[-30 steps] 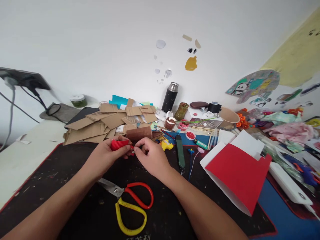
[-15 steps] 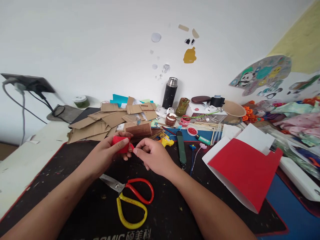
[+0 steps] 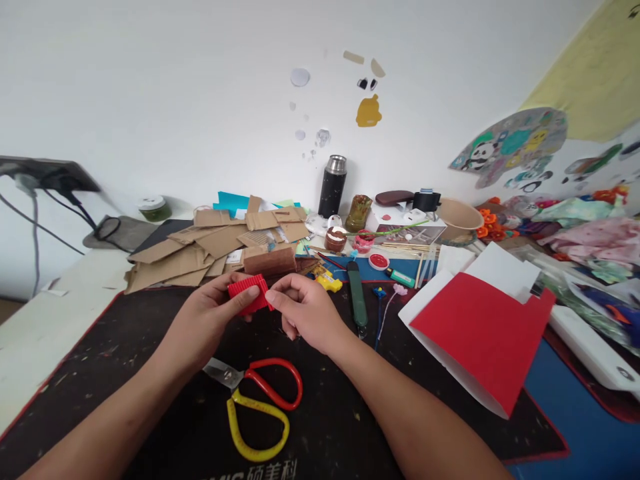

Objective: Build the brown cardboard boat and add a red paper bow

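Since half a second ago, we note the red corrugated piece (image 3: 249, 295) has turned in the grasp: it showed a rounded ribbed edge then, and now presents a flatter ribbed face, tilted down to the right. Both hands sit slightly lower against the clutter behind them.

Nearest us, below the hands, scissors (image 3: 260, 405) with one red and one yellow handle lie on the black mat (image 3: 125, 360); their blade tips point up-left toward the left wrist, and the mat's printed lettering is cut off by the bottom edge.

Our left hand (image 3: 207, 320) grasps the red corrugated piece, thumb on its lower edge and fingers behind it, mostly hidden. Our right hand (image 3: 303, 310) is pinched at the piece's right corner; whether it holds something small of its own there we cannot tell, as the fingertips cover the spot.

Right of the right hand lies a folded red and white card (image 3: 475, 337), with a dark green tool (image 3: 356, 297) between.

Just beyond the hands sits a brown block (image 3: 270, 261), partly masked by the knuckles, then a heap of cardboard scraps (image 3: 200, 247). Farther back stands a black flask (image 3: 332, 186) against the wall; the small items around it are too crowded to identify.
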`<state>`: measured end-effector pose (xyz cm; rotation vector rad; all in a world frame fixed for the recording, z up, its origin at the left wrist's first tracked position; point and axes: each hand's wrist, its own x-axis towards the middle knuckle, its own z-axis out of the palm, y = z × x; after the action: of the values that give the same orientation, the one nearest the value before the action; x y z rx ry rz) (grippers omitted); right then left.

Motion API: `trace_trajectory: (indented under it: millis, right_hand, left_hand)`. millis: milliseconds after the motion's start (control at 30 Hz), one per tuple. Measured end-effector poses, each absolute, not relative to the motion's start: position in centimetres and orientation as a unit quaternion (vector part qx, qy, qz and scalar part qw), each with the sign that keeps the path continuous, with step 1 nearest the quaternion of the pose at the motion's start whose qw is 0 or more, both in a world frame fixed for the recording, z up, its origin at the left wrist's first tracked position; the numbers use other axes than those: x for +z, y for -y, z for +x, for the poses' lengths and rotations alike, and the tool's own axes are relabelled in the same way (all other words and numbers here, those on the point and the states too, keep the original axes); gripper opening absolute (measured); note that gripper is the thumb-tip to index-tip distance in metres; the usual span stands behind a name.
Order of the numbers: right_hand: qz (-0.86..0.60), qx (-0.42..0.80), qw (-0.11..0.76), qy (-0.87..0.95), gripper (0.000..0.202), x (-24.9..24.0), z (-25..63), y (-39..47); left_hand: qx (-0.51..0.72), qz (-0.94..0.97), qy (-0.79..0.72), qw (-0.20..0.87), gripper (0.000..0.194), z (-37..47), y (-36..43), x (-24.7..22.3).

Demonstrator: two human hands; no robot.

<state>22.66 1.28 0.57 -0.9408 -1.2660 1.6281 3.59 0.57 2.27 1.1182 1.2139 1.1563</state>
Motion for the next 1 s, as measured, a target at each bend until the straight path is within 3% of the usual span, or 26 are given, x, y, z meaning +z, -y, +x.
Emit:
trace_trajectory:
  millis: [1000]
  right_hand:
    - [-0.382, 0.644, 0.411, 0.521, 0.020, 0.47, 22.93, -1.51]
  left_hand:
    - [0.446, 0.561, -0.501, 0.485, 0.040, 3.16, -0.28, 1.95]
